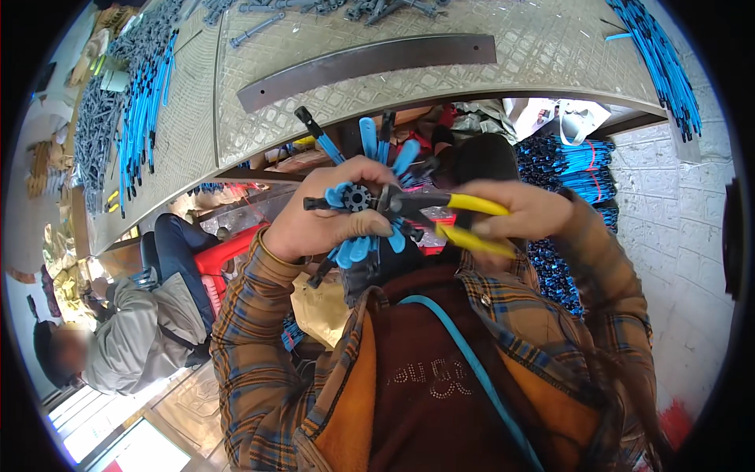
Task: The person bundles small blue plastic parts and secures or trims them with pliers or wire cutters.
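Note:
My left hand is closed around a round black slotted hub. Blue and black arms fan out from that hub on all sides, several of them past my fingers. Pliers with yellow handles are in my right hand, which is closed on the handles and slightly blurred. The dark jaws reach the hub's edge beside my left thumb and fingertips. Whether they grip anything there is hidden. Both hands are raised in front of my chest, near the table's edge.
A curved dark metal strip lies on the patterned table. Grey parts and blue rods cover its left side. Tied blue-and-black bundles are stacked by the white wall. Another person sits at left by a red chair.

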The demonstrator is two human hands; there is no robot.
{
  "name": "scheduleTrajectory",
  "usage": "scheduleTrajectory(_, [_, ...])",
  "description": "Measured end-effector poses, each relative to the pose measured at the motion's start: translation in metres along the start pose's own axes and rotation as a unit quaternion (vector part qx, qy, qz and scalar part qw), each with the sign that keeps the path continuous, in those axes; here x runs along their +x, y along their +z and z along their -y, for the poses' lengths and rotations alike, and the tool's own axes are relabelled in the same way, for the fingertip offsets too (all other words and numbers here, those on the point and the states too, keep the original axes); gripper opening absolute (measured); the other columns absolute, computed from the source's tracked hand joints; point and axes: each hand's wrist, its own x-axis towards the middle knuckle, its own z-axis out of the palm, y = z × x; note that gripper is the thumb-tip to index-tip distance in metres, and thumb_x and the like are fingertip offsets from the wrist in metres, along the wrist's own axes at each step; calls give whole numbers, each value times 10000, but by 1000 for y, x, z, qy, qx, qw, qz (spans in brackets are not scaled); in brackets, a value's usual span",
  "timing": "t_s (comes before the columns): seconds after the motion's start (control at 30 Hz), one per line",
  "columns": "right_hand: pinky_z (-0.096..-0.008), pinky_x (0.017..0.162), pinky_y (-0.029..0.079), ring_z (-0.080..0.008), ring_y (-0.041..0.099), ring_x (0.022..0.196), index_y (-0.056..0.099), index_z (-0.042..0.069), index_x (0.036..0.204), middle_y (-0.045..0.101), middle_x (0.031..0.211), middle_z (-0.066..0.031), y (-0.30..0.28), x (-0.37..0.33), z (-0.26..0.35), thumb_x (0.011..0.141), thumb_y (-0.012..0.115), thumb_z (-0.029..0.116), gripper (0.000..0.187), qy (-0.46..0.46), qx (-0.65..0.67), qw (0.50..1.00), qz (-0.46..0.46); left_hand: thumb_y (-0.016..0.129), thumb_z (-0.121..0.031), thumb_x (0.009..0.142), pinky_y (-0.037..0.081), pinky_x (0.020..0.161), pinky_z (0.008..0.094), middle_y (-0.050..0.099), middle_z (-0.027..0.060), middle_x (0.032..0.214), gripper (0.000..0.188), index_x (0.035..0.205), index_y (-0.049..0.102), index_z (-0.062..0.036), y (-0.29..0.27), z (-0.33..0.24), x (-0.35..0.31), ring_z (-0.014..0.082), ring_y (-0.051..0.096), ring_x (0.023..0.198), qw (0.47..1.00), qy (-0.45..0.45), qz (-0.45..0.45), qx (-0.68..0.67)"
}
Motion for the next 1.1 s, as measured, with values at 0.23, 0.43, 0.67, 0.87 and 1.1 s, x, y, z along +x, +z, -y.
scheduleTrajectory(0.23, [-295, 580, 482, -181, 586, 671, 381, 14, 1239, 594, 850, -103, -12, 6, 14, 763, 576, 80, 518, 165, 371, 895, 185, 767, -244, 664, 433, 686, 260, 565, 43, 808, 440, 996, 563, -40, 1, 8, -1, 132, 546, 758, 999, 36, 20, 1])
scheduleTrajectory(0.43, [-245, 499, 454, -160, 580, 614, 447, 7, 1157, 600, 802, -111, 9, 4, -13, 825, 571, 171, 391, 46, 211, 974, 73, 773, -228, 653, 434, 683, 259, 572, 43, 814, 456, 1018, 571, -45, 1, 4, 3, 130, 548, 758, 1000, 15, 12, -12])
scheduleTrajectory(0.67, [-242, 514, 475, -172, 614, 652, 500, 3, 1027, 614, 826, -144, 25, -6, -24, 883, 526, 232, 272, 251, 677, 651, 233, 767, -194, 660, 438, 695, 263, 581, 47, 829, 450, 1029, 569, -30, 1, 0, 6, 136, 552, 766, 998, -12, 65, -5])
scheduleTrajectory(0.87, [-293, 628, 535, -220, 644, 741, 498, -17, 965, 623, 883, -174, -12, 6, 1, 896, 503, 228, 254, 285, 532, 768, 213, 763, -180, 664, 444, 711, 274, 596, 58, 851, 440, 1028, 569, -28, 4, -1, 4, 144, 564, 789, 998, -7, 64, -16])
scheduleTrajectory(1.1, [-313, 658, 545, -232, 647, 764, 494, -33, 987, 624, 907, -180, -18, 8, 4, 903, 489, 218, 265, 285, 502, 787, 219, 754, -162, 671, 449, 726, 287, 608, 75, 870, 418, 1026, 571, -37, 5, -9, 5, 167, 581, 808, 997, 0, 70, 16])
